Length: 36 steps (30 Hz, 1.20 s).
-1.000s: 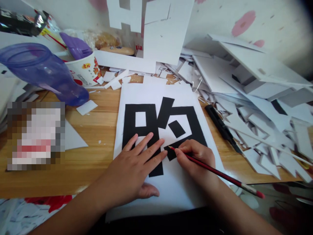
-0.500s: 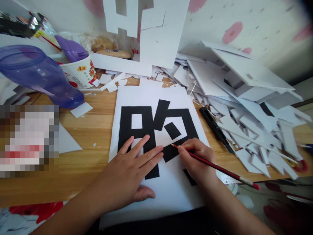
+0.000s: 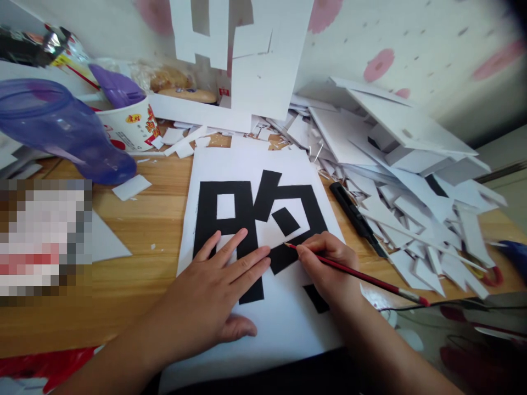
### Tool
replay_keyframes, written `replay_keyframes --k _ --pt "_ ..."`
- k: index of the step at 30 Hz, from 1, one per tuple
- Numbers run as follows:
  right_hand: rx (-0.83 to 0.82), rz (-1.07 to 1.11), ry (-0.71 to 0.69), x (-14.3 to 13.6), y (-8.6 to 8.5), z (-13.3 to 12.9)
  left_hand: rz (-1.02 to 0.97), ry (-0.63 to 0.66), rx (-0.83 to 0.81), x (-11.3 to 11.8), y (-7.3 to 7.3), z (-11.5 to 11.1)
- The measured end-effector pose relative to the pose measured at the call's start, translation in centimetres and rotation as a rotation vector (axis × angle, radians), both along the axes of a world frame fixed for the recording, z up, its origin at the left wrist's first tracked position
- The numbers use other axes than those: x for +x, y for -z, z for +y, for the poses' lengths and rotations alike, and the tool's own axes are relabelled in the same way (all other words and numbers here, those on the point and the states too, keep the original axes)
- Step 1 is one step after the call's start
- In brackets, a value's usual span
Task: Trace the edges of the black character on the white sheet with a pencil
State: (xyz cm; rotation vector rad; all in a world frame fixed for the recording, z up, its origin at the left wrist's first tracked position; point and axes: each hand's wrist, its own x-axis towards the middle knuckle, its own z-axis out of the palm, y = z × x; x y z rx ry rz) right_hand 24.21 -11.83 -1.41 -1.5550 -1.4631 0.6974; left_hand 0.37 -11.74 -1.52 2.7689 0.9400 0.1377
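A white sheet [image 3: 222,159] lies in front of me, with a large black character [image 3: 206,203] on it in thick block strokes. My left hand [image 3: 222,285] rests flat on the sheet, fingers spread over the left part of the character. In my right hand [image 3: 333,269] is a red pencil [image 3: 362,277] with a pinkish-red end, gripped near its point. The pencil's tip meets the upper edge of a black stroke, just right of my left fingertips. My right hand hides the lower right of the character; a short black piece [image 3: 315,299] shows beside its wrist.
A black utility knife [image 3: 356,216] lies right of the sheet, beside heaped white board offcuts [image 3: 405,214]. Larger cut boards [image 3: 263,71] stand at the back. To the left are a purple translucent vessel [image 3: 94,148] and a printed paper tub [image 3: 127,129] with a purple item inside.
The whole view has shifted slightly, so most things sit a little further left. Both hands keep nearly the same place on the sheet, and the pencil tip stays by the stroke's edge.
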Motion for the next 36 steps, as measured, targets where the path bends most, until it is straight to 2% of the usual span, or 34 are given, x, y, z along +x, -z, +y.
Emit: replay_keyframes --k 5,14,19,21,25,27,36 --pt "-0.023 -0.093 -0.035 -0.2 -0.2 -0.2 -0.009 -0.006 0.005 0.0 0.1 0.0" --pt "-0.042 -0.137 0.070 -0.2 0.0 -0.3 -0.001 -0.001 0.022 -0.2 0.2 -0.1" --pt "0.014 -0.157 0.121 0.3 0.1 0.2 0.014 0.005 0.016 -0.2 0.1 0.1" --pt "-0.003 -0.149 0.096 0.6 0.0 0.3 0.016 0.012 0.023 -0.2 0.1 0.1" --pt "-0.042 -0.136 -0.077 1.6 0.0 0.4 0.036 0.026 0.033 -0.2 0.0 0.1" --pt "-0.047 -0.130 -0.118 1.9 0.1 0.4 0.056 0.029 0.033 -0.2 -0.1 0.2" --pt "-0.034 -0.147 0.069 2.1 0.1 0.8 0.116 0.061 0.077 -0.4 -0.3 0.4"
